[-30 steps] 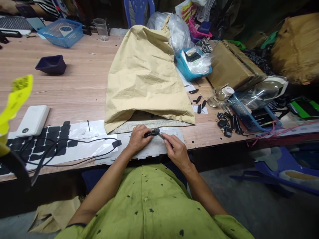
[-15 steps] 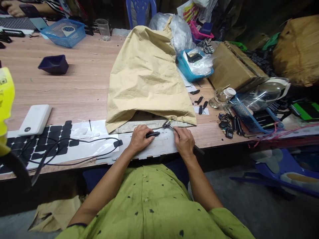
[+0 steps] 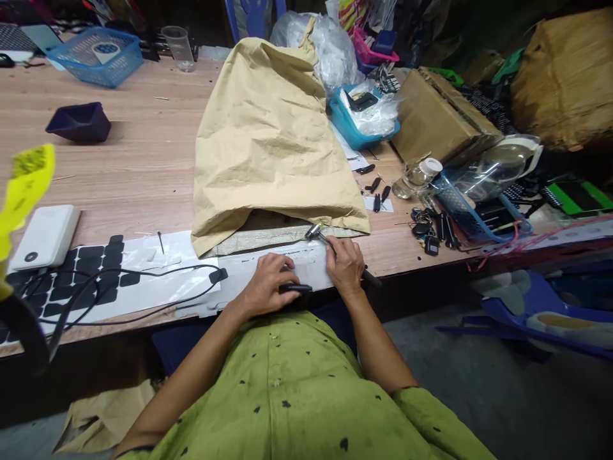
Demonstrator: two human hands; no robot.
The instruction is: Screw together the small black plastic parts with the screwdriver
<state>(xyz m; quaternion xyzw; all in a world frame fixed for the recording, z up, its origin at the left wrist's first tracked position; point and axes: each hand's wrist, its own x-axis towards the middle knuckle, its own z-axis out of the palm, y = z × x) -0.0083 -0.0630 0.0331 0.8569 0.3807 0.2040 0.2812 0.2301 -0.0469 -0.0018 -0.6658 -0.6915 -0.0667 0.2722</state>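
Observation:
Near the table's front edge, my left hand [image 3: 269,285] is closed on a slim black piece [image 3: 297,289], too small to name. My right hand [image 3: 345,263] wraps round the handle of a small hammer [image 3: 313,231]. The hammer's metal head points to the upper left, and its dark handle end sticks out behind my palm. Beneath both hands lies a pale, scuffed board [image 3: 249,271]. Just beyond the hammer head is the mouth of a large tan paper sack [image 3: 272,147] lying on the table; what is inside is dark.
Left are a white power bank [image 3: 46,236], a looped black cable [image 3: 158,271] and a sheet of black stickers [image 3: 93,268]. A purple tray [image 3: 80,122] stands behind. Right are black key pieces [image 3: 377,202], a blue basket [image 3: 364,137], a glass bottle [image 3: 416,179] and a cardboard box [image 3: 438,121].
My left hand has drawn the black piece back toward my body, off the board's middle. My right hand still grips the hammer. The whole view has shifted a little.

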